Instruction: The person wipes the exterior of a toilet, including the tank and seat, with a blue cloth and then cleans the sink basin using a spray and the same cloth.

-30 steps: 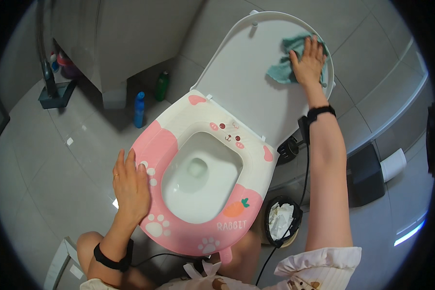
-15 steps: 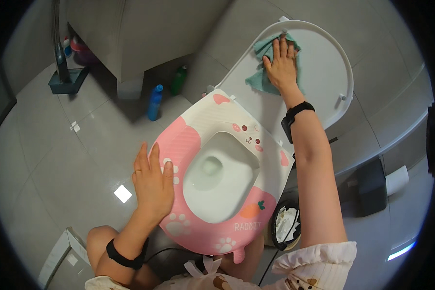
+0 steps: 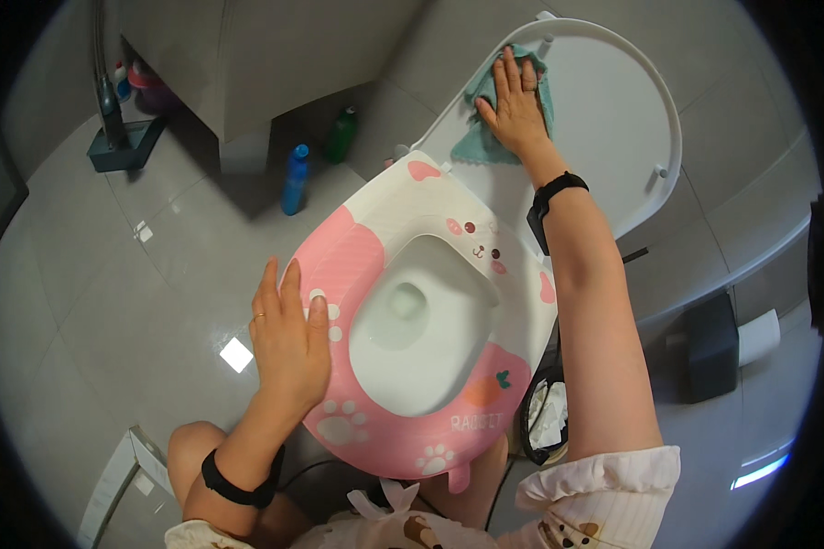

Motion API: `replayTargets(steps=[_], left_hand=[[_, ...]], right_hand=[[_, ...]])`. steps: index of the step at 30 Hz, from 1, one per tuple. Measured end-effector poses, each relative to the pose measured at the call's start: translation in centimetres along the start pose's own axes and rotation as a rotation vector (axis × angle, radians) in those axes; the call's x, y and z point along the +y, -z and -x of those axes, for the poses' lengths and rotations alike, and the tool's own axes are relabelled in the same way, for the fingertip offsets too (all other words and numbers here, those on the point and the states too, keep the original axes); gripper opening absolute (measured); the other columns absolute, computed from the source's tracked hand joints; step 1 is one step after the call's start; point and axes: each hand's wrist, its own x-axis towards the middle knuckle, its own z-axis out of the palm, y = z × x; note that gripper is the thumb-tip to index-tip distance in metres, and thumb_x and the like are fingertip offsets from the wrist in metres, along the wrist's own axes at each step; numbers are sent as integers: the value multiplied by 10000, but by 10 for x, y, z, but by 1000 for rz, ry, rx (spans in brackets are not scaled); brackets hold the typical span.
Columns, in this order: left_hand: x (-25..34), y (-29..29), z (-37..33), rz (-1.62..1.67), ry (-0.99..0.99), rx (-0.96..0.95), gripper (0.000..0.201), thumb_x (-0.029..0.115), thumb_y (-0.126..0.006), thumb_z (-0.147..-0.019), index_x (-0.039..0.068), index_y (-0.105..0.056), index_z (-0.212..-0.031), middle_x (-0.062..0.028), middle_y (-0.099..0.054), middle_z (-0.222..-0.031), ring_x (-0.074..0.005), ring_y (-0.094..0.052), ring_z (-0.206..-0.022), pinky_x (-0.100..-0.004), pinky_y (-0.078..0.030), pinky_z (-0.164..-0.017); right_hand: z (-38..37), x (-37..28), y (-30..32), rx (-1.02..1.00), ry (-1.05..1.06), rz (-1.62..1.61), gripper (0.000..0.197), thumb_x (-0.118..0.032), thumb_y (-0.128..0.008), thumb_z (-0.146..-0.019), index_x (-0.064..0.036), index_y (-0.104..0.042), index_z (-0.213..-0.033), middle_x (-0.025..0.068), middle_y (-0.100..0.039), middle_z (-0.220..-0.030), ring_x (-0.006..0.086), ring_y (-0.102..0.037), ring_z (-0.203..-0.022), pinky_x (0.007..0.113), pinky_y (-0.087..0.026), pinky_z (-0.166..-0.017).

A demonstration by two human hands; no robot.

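Observation:
My right hand [image 3: 515, 102] lies flat with stretched fingers on a teal cloth [image 3: 485, 145], pressing it against the raised white toilet lid [image 3: 604, 110] near its left edge. Part of the cloth is hidden under the palm. My left hand [image 3: 288, 343] rests along the left rim of a padded pink and white toilet seat [image 3: 339, 261], fingers extended and thumb on top. A rabbit face, paw prints and a carrot decorate this seat. Through its opening the white toilet bowl [image 3: 421, 366] shows, with water at the bottom.
A blue bottle [image 3: 295, 181] and a green bottle [image 3: 341, 135] stand on the tiled floor, left of the toilet. Farther left is a brush or mop in a grey holder [image 3: 126, 151]. At right are a waste bin [image 3: 533, 448] with paper and a toilet roll [image 3: 758, 337].
My right hand has slid left across the lid, taking the cloth along. The view has shifted slightly. My left hand keeps its place on the seat rim.

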Motion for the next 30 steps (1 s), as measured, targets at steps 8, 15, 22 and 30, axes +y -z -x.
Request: replayTargets(steps=[8, 15, 22, 30], left_hand=[[-3, -2, 0, 15, -13, 20, 454, 252, -330, -918, -36, -352, -1269, -277, -280, -1333, -430, -322, -1188, -472, -245, -995], [0, -2, 3, 31, 10, 19, 453, 254, -289, -928, -48, -359, -1259, -283, -279, -1331, -425, -316, -1190, -465, -242, -996], [2, -3, 4, -49, -31, 13, 460, 268, -238, -946, -38, -358, -1269, -275, -276, -1339, -407, -286, -1217, -440, -213, -1013], [6, -2, 5, -121, 8, 23, 468, 283, -216, -954, -38, -373, -1256, -273, -286, -1334, -399, -283, -1228, -430, -209, -1020]], right_hand=[[14, 78, 45, 132, -115, 219, 680, -517, -450, -816, -162, -274, -1368, 41, -165, -1451, 341, -139, -1313, 586, -50, -1036], [42, 135, 72, 202, -329, 430, 718, -556, -351, -837, -85, -247, -1370, 106, -187, -1437, 361, -175, -1301, 504, -111, -1050], [99, 106, 76, 140, -400, 406, 667, -400, -449, -827, 19, -284, -1319, 192, -167, -1422, 413, -209, -1259, 482, -128, -1051], [160, 74, 77, -113, -357, 387, 644, -378, -425, -845, -4, -263, -1344, 143, -71, -1459, 396, -174, -1278, 475, -124, -1058]])
